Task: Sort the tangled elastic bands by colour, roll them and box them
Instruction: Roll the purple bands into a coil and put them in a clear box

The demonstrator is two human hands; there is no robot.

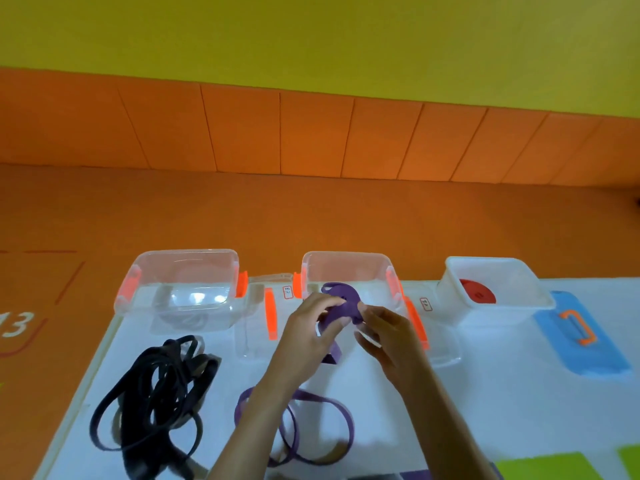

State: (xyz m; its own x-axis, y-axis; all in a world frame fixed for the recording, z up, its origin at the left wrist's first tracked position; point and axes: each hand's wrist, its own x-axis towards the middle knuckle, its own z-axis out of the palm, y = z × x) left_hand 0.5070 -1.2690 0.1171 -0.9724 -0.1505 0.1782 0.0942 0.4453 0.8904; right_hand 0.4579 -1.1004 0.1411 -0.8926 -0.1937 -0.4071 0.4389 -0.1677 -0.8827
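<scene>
Loose purple bands (313, 397) are lying near the bench's (485, 393) front edge, with black bands (152, 403) tangled at its left. The left hand (308, 327) and right hand (384, 337) are together pinching a half-rolled purple band (341, 303) before the middle box (346, 259). A red roll (477, 292) is sitting boxed at the back right. I judge the task roughly a third done.

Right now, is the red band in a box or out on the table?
In a box: the rolled red band lies inside the open white box on the right, its blue lid beside it.
</scene>
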